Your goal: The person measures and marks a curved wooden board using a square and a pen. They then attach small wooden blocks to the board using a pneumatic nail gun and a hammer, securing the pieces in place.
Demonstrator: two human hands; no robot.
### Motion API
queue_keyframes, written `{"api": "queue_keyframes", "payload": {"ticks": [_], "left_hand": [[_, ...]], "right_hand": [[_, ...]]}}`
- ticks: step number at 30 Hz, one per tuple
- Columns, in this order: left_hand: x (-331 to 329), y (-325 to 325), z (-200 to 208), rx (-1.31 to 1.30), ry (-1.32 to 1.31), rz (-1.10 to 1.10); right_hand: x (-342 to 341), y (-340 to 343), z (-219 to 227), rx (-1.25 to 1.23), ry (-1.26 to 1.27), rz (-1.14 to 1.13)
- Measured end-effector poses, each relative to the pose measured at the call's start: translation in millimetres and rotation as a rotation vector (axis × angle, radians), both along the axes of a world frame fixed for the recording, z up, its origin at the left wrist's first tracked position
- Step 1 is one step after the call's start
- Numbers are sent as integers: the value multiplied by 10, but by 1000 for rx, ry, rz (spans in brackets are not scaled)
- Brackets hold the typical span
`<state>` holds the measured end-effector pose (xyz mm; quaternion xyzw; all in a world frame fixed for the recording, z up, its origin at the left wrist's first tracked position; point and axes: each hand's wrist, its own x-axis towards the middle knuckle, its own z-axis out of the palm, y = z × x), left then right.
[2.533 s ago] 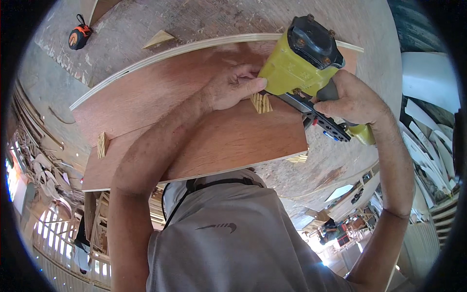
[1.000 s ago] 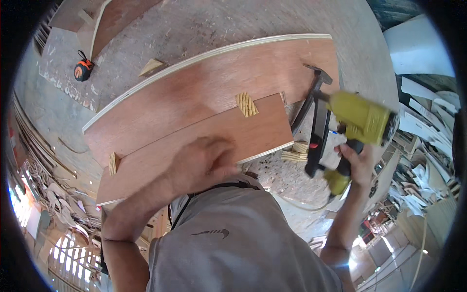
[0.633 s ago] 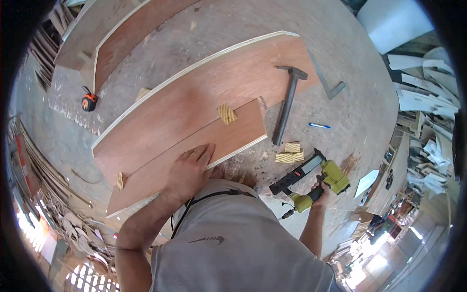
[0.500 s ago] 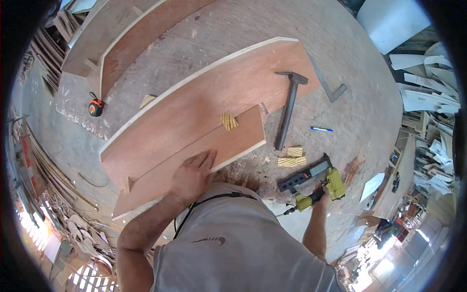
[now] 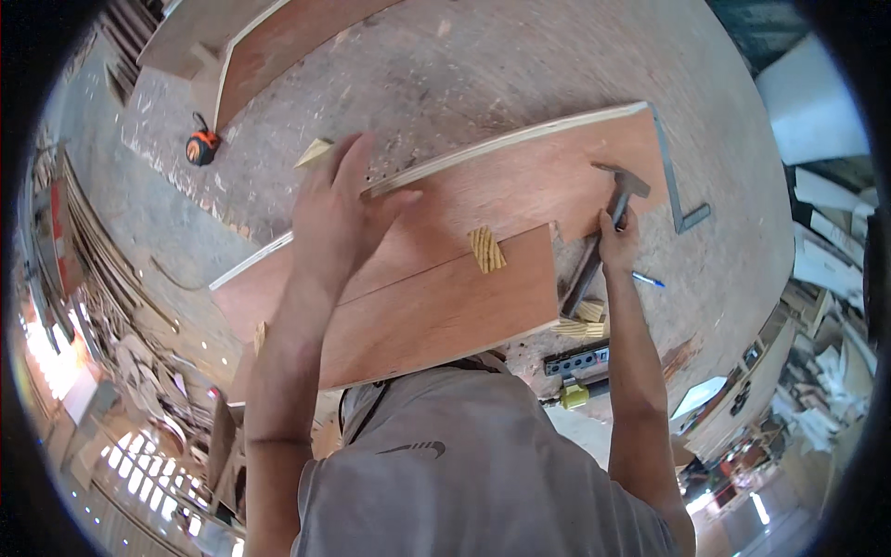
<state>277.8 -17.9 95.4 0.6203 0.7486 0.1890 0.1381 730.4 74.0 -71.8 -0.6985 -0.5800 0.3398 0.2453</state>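
Note:
My right hand is wrapped round the handle of a hammer, close below its head, at the right end of a curved plywood panel. My left hand is raised over the panel's far edge, fingers apart, holding nothing. Just beyond its fingertips lies a small wood wedge. A second, narrower plywood piece lies along the near side of the panel. A striped wood block straddles the line between them. The green nail gun is partly hidden by my right forearm.
A metal square touches the panel's right end. Striped offcuts and a blue pen lie near my right arm. At the far left of the table are an orange tape measure and another curved wooden frame.
My right hand has let go of the nail gun and taken hold of the hammer. My left hand has lifted off the narrower plywood and moved forward over the panel's far edge.

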Motion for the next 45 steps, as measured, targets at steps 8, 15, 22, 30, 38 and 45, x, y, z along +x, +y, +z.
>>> {"api": "queue_keyframes", "payload": {"ticks": [8, 15, 22, 30, 38, 45], "left_hand": [[-7, -47, -152, -436, 28, 56], [11, 7, -177, -407, 42, 59], [-9, -43, -244, -316, 59, 42], [4, -29, -219, -322, 62, 62], [17, -47, -170, -351, 52, 52], [15, -75, -257, -262, 52, 52]], "right_hand": [[-804, 4, 1700, -483, 228, 543], [-1666, 251, 1560, -346, -201, 1262], [-1733, 245, 1489, -273, -166, 1203], [-1855, 303, 1601, -334, -144, 1196], [-1883, 348, 1595, -359, -331, 1272], [-1772, 235, 1462, -314, -399, 1318]]}}
